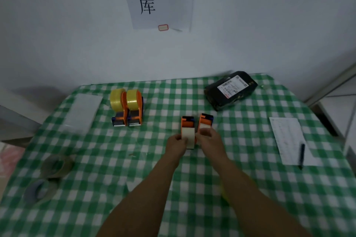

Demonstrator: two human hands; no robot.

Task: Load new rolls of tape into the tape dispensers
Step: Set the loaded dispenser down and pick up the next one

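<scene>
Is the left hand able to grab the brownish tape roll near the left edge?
Probably yes. The brownish tape roll lies in the open, nothing between, but the left hand holds a dispenser.

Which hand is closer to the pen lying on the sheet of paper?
Right. The right hand lies left of the pen; the left hand lies farther left, beyond the right one.

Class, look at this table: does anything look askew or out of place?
Only the black parcel at the far right: it lies slanted to the squares of the checked cloth. Nothing else stands out.
</scene>
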